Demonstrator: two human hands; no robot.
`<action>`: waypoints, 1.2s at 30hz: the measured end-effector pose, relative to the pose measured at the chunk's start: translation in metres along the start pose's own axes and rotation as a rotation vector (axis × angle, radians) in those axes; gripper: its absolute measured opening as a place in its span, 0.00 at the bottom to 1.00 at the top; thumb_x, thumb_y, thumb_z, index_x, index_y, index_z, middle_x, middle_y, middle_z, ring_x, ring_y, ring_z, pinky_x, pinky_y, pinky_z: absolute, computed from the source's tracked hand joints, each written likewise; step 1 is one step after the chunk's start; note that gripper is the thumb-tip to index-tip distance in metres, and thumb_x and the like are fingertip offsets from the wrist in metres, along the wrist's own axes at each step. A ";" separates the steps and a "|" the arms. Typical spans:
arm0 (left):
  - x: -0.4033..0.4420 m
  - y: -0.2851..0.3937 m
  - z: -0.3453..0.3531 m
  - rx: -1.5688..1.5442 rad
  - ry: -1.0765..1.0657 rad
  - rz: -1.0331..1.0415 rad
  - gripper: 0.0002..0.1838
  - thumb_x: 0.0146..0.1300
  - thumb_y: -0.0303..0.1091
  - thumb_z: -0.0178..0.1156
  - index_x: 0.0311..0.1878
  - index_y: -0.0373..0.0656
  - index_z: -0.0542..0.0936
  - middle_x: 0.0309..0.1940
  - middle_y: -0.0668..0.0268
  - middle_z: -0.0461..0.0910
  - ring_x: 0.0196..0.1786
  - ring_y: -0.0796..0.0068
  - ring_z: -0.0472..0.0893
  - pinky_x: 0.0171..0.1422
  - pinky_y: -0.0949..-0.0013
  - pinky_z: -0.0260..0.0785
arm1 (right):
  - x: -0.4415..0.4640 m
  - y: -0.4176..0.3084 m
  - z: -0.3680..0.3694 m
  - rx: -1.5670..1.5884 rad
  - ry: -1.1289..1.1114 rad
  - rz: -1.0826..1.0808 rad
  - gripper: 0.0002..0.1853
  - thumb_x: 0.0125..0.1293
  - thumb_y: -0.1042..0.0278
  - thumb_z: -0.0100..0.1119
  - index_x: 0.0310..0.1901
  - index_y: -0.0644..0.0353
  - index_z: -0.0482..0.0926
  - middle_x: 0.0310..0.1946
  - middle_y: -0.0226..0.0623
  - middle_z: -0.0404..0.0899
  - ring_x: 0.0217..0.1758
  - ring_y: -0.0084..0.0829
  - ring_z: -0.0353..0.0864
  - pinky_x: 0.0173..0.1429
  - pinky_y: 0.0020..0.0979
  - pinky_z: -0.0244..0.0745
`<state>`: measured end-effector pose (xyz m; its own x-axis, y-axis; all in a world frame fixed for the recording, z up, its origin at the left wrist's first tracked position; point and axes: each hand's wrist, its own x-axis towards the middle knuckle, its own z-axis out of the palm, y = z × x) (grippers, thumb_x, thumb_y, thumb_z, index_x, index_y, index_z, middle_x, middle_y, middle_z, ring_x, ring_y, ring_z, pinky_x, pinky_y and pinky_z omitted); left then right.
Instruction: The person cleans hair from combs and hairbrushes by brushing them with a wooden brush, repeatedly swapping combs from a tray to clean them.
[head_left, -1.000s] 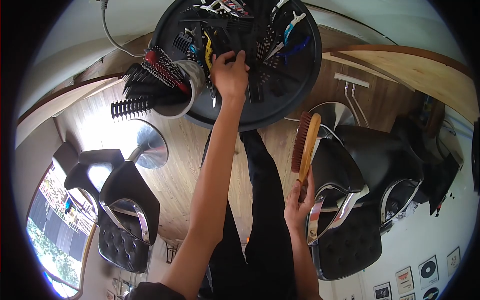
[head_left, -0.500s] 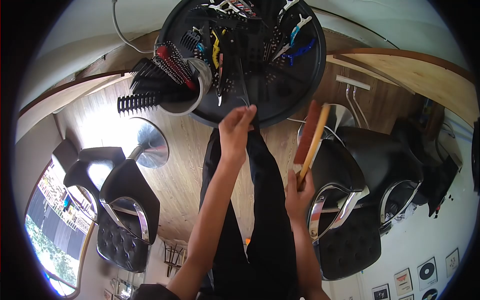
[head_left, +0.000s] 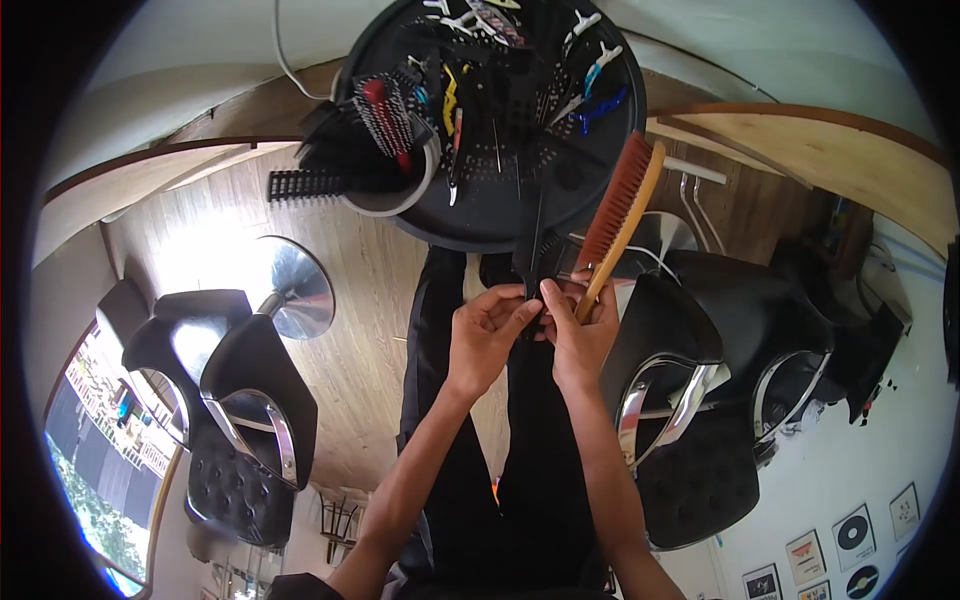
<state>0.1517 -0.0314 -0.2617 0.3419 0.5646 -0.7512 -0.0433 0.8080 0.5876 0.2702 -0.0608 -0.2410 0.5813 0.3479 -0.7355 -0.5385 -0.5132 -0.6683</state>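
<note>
Between both hands, in front of my legs, a slim black comb [head_left: 531,245] points up toward the tray. My left hand [head_left: 487,335] pinches its lower end between thumb and fingers. My right hand [head_left: 580,335] is closed around the handle of a wooden brush [head_left: 637,205] with reddish-brown bristles, which tilts up to the right. The right thumb also touches the comb's lower end. Beyond the hands lies a round black tray [head_left: 470,222] with combs and hair clips on it. The fingers partly cover the comb's end and the brush handle.
A pale cup [head_left: 428,180] on the tray's left holds several hairbrushes, one of them red [head_left: 400,150]. Blue clips [head_left: 603,105] and a yellow clip [head_left: 449,97] lie on the tray. Black salon chairs stand left [head_left: 255,390] and right [head_left: 665,340].
My right hand has moved left and up with the brush to meet my left hand. My left hand has drawn back from the tray's edge with the comb in it.
</note>
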 end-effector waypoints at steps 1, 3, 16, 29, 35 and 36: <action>-0.005 0.004 -0.001 0.014 -0.010 0.000 0.10 0.77 0.22 0.63 0.56 0.31 0.77 0.47 0.58 0.89 0.51 0.76 0.88 0.56 0.74 0.81 | -0.005 -0.003 0.001 0.017 0.006 -0.009 0.21 0.65 0.70 0.79 0.51 0.55 0.75 0.33 0.23 0.78 0.28 0.12 0.76 0.25 0.18 0.71; -0.017 0.012 -0.001 -0.091 -0.010 0.052 0.09 0.79 0.23 0.58 0.58 0.33 0.74 0.50 0.56 0.87 0.50 0.76 0.87 0.54 0.74 0.80 | -0.018 -0.012 -0.001 0.012 0.017 -0.024 0.21 0.65 0.70 0.79 0.51 0.54 0.75 0.33 0.22 0.78 0.26 0.11 0.73 0.24 0.17 0.67; -0.123 0.143 0.018 -0.589 -0.328 0.096 0.13 0.73 0.40 0.48 0.48 0.43 0.78 0.44 0.63 0.79 0.40 0.76 0.67 0.49 0.69 0.60 | -0.135 -0.136 -0.008 0.210 -0.164 -0.139 0.21 0.65 0.73 0.79 0.53 0.53 0.75 0.32 0.18 0.71 0.22 0.09 0.63 0.21 0.19 0.52; -0.200 0.222 0.052 0.046 -0.165 0.410 0.17 0.73 0.28 0.69 0.61 0.36 0.81 0.40 0.73 0.83 0.42 0.86 0.81 0.44 0.78 0.68 | -0.221 -0.214 0.023 0.358 -0.283 -0.141 0.22 0.65 0.70 0.80 0.55 0.55 0.77 0.32 0.20 0.78 0.21 0.09 0.66 0.22 0.21 0.52; -0.202 0.242 0.038 -0.008 -0.088 0.461 0.12 0.72 0.29 0.71 0.55 0.38 0.83 0.37 0.72 0.84 0.43 0.82 0.85 0.47 0.77 0.71 | -0.237 -0.238 0.032 0.240 -0.245 -0.323 0.16 0.75 0.63 0.70 0.57 0.59 0.80 0.35 0.24 0.82 0.20 0.10 0.66 0.22 0.21 0.55; -0.202 0.246 0.036 -0.070 -0.062 0.439 0.12 0.72 0.28 0.72 0.53 0.36 0.83 0.36 0.69 0.85 0.44 0.79 0.86 0.54 0.74 0.75 | -0.232 -0.235 0.028 0.239 -0.242 -0.325 0.16 0.75 0.63 0.70 0.57 0.59 0.80 0.35 0.24 0.82 0.20 0.10 0.66 0.22 0.21 0.55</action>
<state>0.1063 0.0474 0.0451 0.3326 0.8472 -0.4142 -0.2597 0.5045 0.8234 0.2447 0.0006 0.0835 0.5996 0.6478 -0.4698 -0.4937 -0.1625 -0.8543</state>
